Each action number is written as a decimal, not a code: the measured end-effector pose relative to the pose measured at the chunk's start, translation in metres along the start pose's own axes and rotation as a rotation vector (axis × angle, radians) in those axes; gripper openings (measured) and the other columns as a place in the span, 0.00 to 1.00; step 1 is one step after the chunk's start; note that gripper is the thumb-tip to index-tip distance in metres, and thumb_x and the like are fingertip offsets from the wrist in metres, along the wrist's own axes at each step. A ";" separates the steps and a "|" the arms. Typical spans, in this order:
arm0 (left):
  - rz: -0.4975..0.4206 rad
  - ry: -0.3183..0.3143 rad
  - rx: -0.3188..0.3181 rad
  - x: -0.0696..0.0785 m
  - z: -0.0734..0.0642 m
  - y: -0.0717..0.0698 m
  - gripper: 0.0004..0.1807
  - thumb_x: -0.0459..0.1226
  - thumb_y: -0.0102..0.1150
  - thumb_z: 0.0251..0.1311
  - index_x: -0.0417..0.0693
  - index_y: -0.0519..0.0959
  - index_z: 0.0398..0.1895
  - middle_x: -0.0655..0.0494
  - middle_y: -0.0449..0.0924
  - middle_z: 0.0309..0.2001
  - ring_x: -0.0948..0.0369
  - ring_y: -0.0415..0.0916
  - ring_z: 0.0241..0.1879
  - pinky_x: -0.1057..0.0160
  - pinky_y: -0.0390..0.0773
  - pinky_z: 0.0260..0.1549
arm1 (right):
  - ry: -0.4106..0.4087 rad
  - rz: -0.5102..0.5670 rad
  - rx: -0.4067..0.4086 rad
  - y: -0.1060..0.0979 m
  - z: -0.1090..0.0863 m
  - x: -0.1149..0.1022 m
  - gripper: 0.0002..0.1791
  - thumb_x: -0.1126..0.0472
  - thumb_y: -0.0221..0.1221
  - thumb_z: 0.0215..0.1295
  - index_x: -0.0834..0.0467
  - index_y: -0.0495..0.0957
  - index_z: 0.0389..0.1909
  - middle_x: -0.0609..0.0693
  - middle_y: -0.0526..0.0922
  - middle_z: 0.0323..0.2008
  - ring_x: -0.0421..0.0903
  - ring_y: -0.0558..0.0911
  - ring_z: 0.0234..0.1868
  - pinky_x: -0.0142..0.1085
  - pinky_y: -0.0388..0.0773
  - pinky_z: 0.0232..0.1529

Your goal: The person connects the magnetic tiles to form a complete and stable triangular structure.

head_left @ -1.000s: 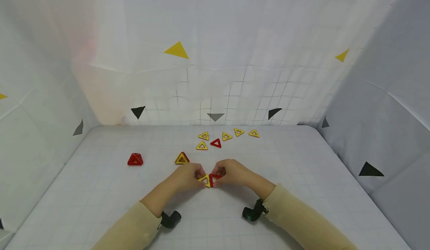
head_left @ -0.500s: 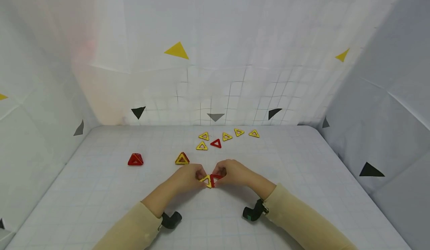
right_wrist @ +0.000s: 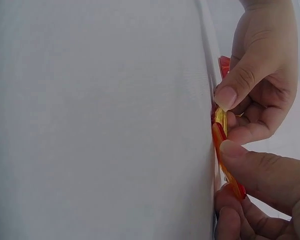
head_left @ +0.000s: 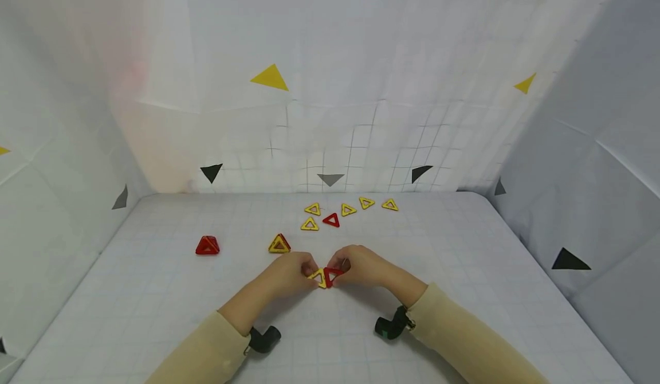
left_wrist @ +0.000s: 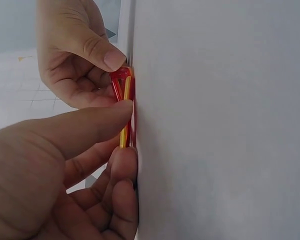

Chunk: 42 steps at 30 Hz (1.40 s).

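Observation:
In the head view my left hand [head_left: 291, 272] pinches a yellow triangle tile [head_left: 322, 283] between thumb and fingers. Facing it, my right hand [head_left: 360, 266] pinches a red triangle tile [head_left: 327, 278]. The two tiles meet edge to edge just above the table. In the left wrist view the yellow tile [left_wrist: 124, 132] stands close to the table surface under the left thumb. The right wrist view has the red tile [right_wrist: 229, 172] tilted in the right fingers, its upper end against the yellow tile [right_wrist: 220, 117]. Parts of both tiles are hidden by fingers.
A yellow and red pyramid [head_left: 279, 244] stands left of the hands, and a red pyramid [head_left: 208, 246] farther left. Toward the back lie several loose yellow tiles [head_left: 310, 224] and one red tile [head_left: 332, 220]. White cloth walls [head_left: 330, 114] enclose the table.
Both hands and the two tiles have shifted slightly to the right. The red tile's tilt looks a little different. The other pieces have stayed put.

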State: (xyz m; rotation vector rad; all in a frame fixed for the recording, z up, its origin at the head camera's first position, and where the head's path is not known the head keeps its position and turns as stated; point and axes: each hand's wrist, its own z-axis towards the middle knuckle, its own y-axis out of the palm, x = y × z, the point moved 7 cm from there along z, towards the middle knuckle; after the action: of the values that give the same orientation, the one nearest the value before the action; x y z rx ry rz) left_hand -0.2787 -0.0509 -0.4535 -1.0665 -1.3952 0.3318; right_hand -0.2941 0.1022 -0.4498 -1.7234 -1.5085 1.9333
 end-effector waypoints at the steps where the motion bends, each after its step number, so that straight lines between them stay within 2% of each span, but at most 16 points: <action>1: -0.001 0.000 0.001 0.000 0.000 0.000 0.10 0.39 0.73 0.56 0.52 0.81 0.37 0.62 0.77 0.31 0.62 0.74 0.34 0.58 0.75 0.40 | -0.004 0.000 -0.001 0.000 0.000 0.000 0.11 0.61 0.74 0.56 0.51 0.86 0.40 0.39 0.84 0.33 0.40 0.80 0.34 0.37 0.78 0.42; 8: -0.051 -0.012 -0.010 -0.001 0.002 -0.001 0.07 0.40 0.71 0.59 0.52 0.81 0.37 0.61 0.78 0.31 0.61 0.74 0.33 0.59 0.76 0.38 | 0.004 -0.015 0.004 -0.005 -0.004 0.003 0.12 0.60 0.74 0.55 0.50 0.86 0.41 0.39 0.84 0.34 0.41 0.80 0.35 0.38 0.78 0.42; 14: -0.208 -0.047 0.004 -0.008 0.012 -0.005 0.08 0.43 0.66 0.64 0.52 0.82 0.41 0.58 0.79 0.36 0.59 0.75 0.35 0.60 0.77 0.34 | 0.009 -0.033 0.010 -0.009 -0.006 0.008 0.13 0.59 0.75 0.55 0.50 0.86 0.41 0.39 0.83 0.34 0.41 0.79 0.36 0.38 0.78 0.43; 17: -0.283 -0.067 0.064 -0.009 0.019 -0.007 0.10 0.44 0.66 0.65 0.51 0.81 0.45 0.58 0.80 0.38 0.58 0.76 0.37 0.60 0.79 0.37 | 0.023 -0.033 0.010 -0.011 -0.007 0.012 0.13 0.58 0.75 0.55 0.49 0.86 0.41 0.38 0.83 0.35 0.41 0.79 0.37 0.38 0.78 0.44; 25: -0.401 -0.159 0.326 -0.005 0.046 -0.017 0.20 0.43 0.67 0.63 0.46 0.78 0.55 0.54 0.79 0.46 0.57 0.76 0.46 0.58 0.79 0.44 | 0.028 -0.041 0.013 -0.016 -0.007 0.019 0.12 0.57 0.75 0.55 0.48 0.86 0.41 0.38 0.83 0.34 0.41 0.79 0.37 0.39 0.78 0.44; 30: -0.457 -0.177 0.447 -0.006 0.060 -0.020 0.24 0.41 0.68 0.63 0.44 0.76 0.60 0.50 0.78 0.53 0.56 0.77 0.46 0.57 0.79 0.46 | 0.031 -0.039 0.007 -0.017 -0.007 0.021 0.12 0.58 0.75 0.55 0.49 0.85 0.40 0.38 0.83 0.33 0.42 0.78 0.37 0.38 0.77 0.44; 34: -0.468 -0.160 0.502 -0.008 0.067 -0.023 0.24 0.39 0.69 0.61 0.42 0.76 0.59 0.48 0.78 0.53 0.54 0.77 0.46 0.55 0.78 0.47 | 0.033 -0.036 0.006 -0.018 -0.008 0.021 0.12 0.58 0.75 0.55 0.49 0.86 0.41 0.39 0.83 0.32 0.42 0.78 0.36 0.38 0.77 0.43; 37: -0.460 -0.151 0.530 -0.007 0.074 -0.025 0.23 0.38 0.70 0.60 0.41 0.78 0.58 0.46 0.79 0.54 0.52 0.76 0.51 0.54 0.77 0.51 | 0.022 -0.031 0.004 -0.018 -0.008 0.021 0.12 0.59 0.75 0.55 0.50 0.86 0.40 0.39 0.83 0.31 0.42 0.78 0.35 0.38 0.77 0.42; 42: -0.425 -0.154 0.520 0.000 0.087 -0.025 0.26 0.38 0.72 0.59 0.43 0.78 0.61 0.47 0.78 0.58 0.51 0.74 0.58 0.53 0.74 0.57 | 0.012 -0.026 0.001 -0.018 -0.008 0.024 0.12 0.59 0.75 0.55 0.49 0.86 0.40 0.39 0.83 0.31 0.42 0.79 0.34 0.38 0.78 0.41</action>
State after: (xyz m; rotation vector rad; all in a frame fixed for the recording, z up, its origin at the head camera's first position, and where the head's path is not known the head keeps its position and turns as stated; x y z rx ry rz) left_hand -0.3663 -0.0288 -0.4494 -0.3132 -1.5193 0.4375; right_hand -0.3043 0.1317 -0.4511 -1.7036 -1.5176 1.9080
